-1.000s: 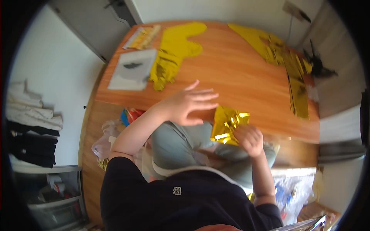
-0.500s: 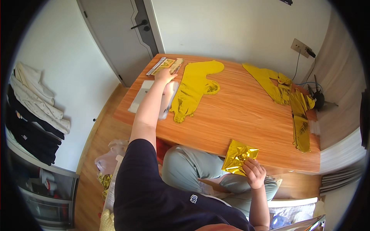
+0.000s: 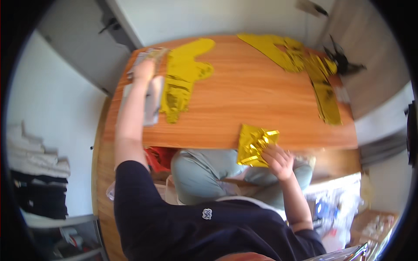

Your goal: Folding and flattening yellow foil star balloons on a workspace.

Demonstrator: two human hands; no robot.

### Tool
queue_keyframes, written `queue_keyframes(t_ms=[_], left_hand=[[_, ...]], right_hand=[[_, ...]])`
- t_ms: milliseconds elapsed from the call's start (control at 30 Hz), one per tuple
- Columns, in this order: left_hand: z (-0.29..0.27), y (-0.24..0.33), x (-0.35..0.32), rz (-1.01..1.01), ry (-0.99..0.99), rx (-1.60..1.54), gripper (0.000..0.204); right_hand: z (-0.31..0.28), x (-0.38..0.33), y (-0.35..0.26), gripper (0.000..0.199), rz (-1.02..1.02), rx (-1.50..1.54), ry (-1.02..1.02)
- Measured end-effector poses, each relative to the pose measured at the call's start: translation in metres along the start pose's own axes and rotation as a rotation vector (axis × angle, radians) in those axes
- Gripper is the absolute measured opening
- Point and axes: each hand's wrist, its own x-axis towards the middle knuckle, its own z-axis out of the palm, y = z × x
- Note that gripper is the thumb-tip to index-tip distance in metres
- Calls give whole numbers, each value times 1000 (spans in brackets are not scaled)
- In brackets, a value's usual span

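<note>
Left hand [image 3: 144,70] has moved from beside the gold foil packet [image 3: 250,145] to the far-left corner of the table [image 3: 235,100] — at the flat packages [image 3: 158,53], grip unclear (motion blur). Right hand [image 3: 278,162] pinches the foil packet's right side — packet at the table's near edge.

The wooden table [image 3: 244,95] bears gold foil shapes [image 3: 182,71] and packets [image 3: 153,106].

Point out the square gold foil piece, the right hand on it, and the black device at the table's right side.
Square gold foil piece [image 3: 251,145]: head view, crinkled middle.
Right hand [image 3: 279,162]: head view, back of the hand.
Black device [image 3: 342,67]: head view, dark body.
</note>
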Motion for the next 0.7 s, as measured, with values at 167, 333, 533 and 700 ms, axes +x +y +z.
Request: queue_keyframes(t_ms=[167,333,533,700], left_hand=[[-2,-24,9,95,84,203,21],[-18,0,5,133,59,220,19],[-121,38,-53,103,526,-133,23],[-193,71,-107,31,316,-914,30]], right_hand=[[3,2,5,26,-33,-23,1],[4,-7,6,22,-15,-30,18],[7,-16,5,23,-2,-28,35],[5,-11,4,24,-5,0,65]])
